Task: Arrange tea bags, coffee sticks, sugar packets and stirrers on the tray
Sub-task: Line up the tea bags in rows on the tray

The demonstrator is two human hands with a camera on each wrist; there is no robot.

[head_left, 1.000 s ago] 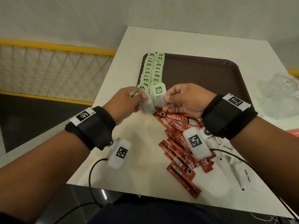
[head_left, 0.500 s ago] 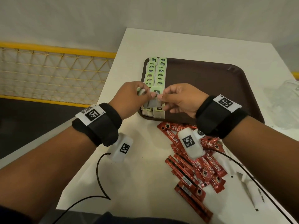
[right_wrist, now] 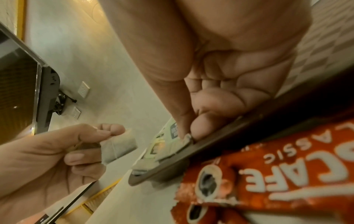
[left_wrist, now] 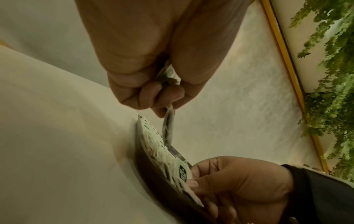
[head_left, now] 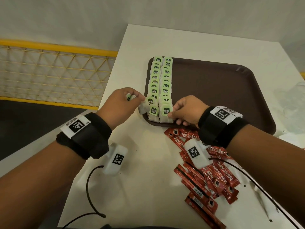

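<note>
Head view: two rows of tea bags [head_left: 160, 85] run down the left side of the brown tray [head_left: 214, 90]. My right hand [head_left: 186, 111] pinches the nearest bag of the right row at the tray's near rim, setting it down. My left hand [head_left: 122, 103] grips a few spare bags just beside the left row. I judge the tea-bag step almost done. Next I should take up the coffee sticks [head_left: 212, 176] scattered on the worktop [head_left: 148, 179].
</note>
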